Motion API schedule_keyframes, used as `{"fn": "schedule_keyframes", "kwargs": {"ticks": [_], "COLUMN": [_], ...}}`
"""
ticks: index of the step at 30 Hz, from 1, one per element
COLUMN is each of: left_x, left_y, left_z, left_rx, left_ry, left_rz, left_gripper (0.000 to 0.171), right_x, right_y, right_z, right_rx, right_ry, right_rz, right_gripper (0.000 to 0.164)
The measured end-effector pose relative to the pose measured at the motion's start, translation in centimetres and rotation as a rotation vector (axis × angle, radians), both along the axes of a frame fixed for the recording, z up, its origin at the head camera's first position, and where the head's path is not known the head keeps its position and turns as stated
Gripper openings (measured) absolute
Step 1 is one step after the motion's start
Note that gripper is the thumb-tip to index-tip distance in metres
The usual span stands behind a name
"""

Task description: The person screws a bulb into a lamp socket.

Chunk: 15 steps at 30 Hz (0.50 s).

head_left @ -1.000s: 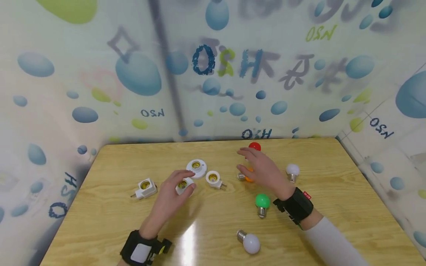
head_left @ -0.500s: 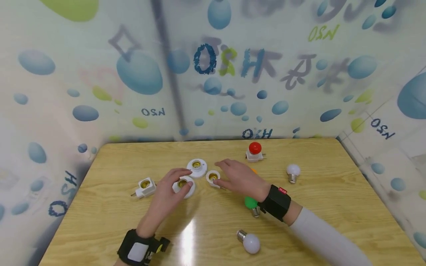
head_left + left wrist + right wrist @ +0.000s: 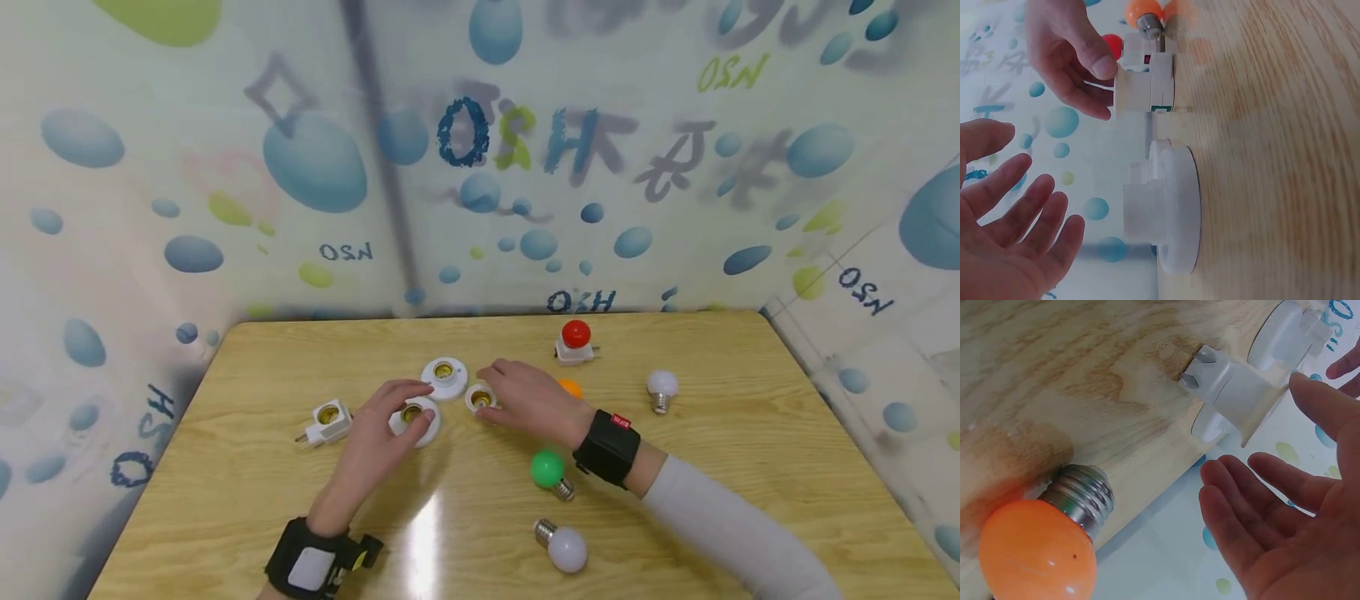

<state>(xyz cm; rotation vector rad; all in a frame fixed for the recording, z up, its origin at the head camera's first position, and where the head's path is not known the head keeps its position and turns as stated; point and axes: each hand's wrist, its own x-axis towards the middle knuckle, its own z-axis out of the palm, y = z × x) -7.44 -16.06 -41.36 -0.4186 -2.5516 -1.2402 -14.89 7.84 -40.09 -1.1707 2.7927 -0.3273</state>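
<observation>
My right hand [image 3: 528, 402] reaches around a white plug-in lamp socket [image 3: 480, 399]. Its thumb [image 3: 1319, 403] is at the socket's flange, while the fingers stay slightly curved with a small gap showing in the right wrist view. The socket rests on the table, its two pins [image 3: 1191, 381] turned sideways. My left hand [image 3: 378, 429] hovers beside a round white lamp holder [image 3: 427, 427], fingers spread and holding nothing. Behind that is a second round lamp holder [image 3: 445, 379]. An orange bulb [image 3: 1038, 550] lies by my right hand, partly hidden in the head view.
A green bulb [image 3: 548, 470] and a white bulb [image 3: 566, 549] lie nearer the front. Another white bulb [image 3: 662, 385] is at right. A red bulb [image 3: 576, 334] sits in a plug socket at the back. A square plug socket [image 3: 329, 421] lies left.
My right hand has moved left from near the orange and red bulbs to the plug-in socket. The green bulb has rolled left and turned. My left hand has barely shifted.
</observation>
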Motion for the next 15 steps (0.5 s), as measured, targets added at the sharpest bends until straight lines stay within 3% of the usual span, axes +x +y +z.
{"fn": "schedule_keyframes", "kwargs": {"ticks": [15], "left_x": [0.37], "left_y": [0.12], "left_z": [-0.07], "left_rx": [-0.027], "left_ry": [0.007], "left_rz": [0.002], "left_gripper": [0.029], "right_x": [-0.28], "right_y": [-0.71], "right_z": [-0.20], "right_rx": [-0.004], "right_ry": [-0.024], "right_rz": [0.028], "right_gripper": [0.053]}}
